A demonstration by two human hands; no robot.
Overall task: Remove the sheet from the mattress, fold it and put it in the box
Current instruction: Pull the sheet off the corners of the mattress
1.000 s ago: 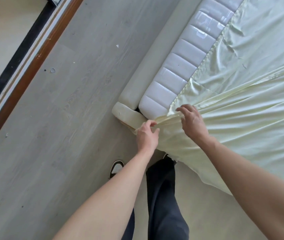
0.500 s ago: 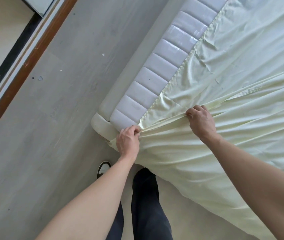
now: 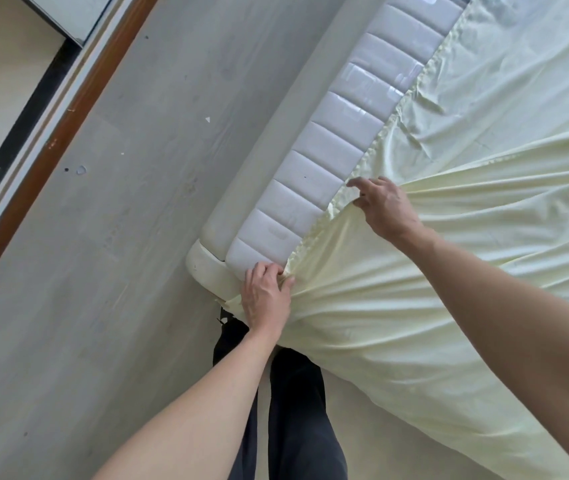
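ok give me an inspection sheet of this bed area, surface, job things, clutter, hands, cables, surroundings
surface: pale grey wood-look floor beside the bed.
job's things: pale yellow sheet bunched at the near corner, the rest over the mattress; box not in view.
bed: white padded headboard along the sheet's edge.
clutter: small white scrap and a few specks on the floor.
hands: left hand has a grip on gathered sheet at the corner; right hand pinches the sheet edge by the headboard.
cables: nothing seen.
surroundings: brown wooden strip with a dark track beside it, upper left; the person's dark trousers below.
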